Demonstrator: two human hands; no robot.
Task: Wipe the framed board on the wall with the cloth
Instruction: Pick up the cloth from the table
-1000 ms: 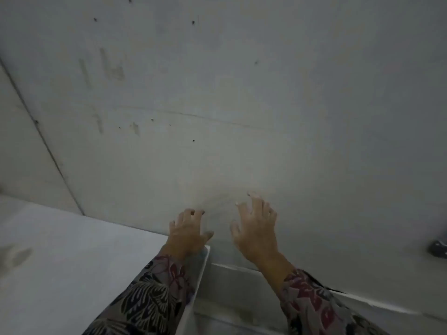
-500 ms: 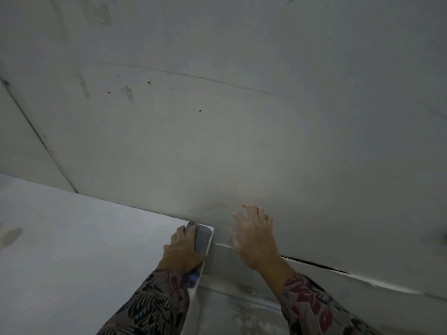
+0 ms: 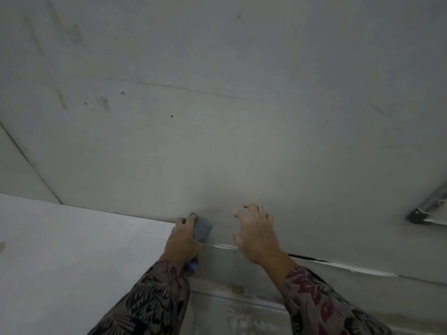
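Two arms in patterned floral sleeves (image 3: pixel 154 301) rise from the bottom edge of the frame, both cut off near the elbow. The left hand (image 3: pixel 182 240) has its grip closed around a grey-blue cloth (image 3: pixel 202 228), fingers curled over its left side; a scrap of the same cloth pokes out below the wrist, and how much of it is bunched inside the palm is hidden. The cloth sits at the corner where a pale white panel (image 3: pixel 72 250) meets the grey surface behind. Whether that panel is the framed board cannot be made out, since no frame edge shows clearly. The right hand (image 3: pixel 256 233) is just beside the left, apart from it, fingers spread wide and holding nothing; its fingertips (image 3: pixel 246 206) lie against or very close to the wall (image 3: pixel 242 117), and contact cannot be judged in the dim light. Under the right wrist a torn white strip (image 3: pixel 338 268) runs along a seam with a dark gap in it. Below, a blurred, stained ledge (image 3: pixel 242 313) is hard to read. Farther up, the wall carries small holes, scuffs and a faint line. At the far right edge, a metal bracket (image 3: pixel 428 211) is cut off.
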